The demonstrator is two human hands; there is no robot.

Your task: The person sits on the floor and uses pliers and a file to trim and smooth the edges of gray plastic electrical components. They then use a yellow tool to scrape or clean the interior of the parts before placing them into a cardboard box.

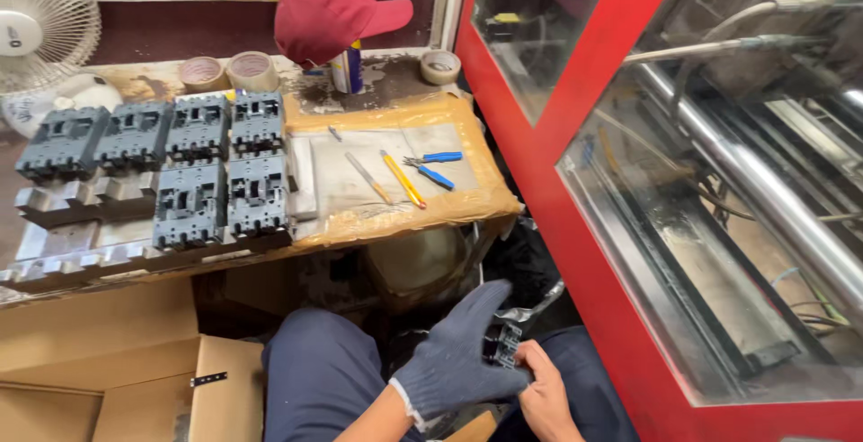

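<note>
My left hand (460, 357), in a dark grey work glove, wraps over a small black moulded part (503, 341) held between my knees. My bare right hand (545, 394) grips the same part from below and the right. On the bench above, several grey moulded-case breaker housings (220, 163) stand in rows. Blue-handled pliers (436, 166), a yellow-handled tool (403, 178) and a slim metal tool (368, 176) lie on the taped bench mat (467, 199).
A red cap (328, 15) sits over a spray can (347, 69) at the back, beside several tape rolls (253, 70). A fan (40, 19) stands far left. An open cardboard box (117, 370) is at lower left. A red-framed machine window (719, 181) fills the right.
</note>
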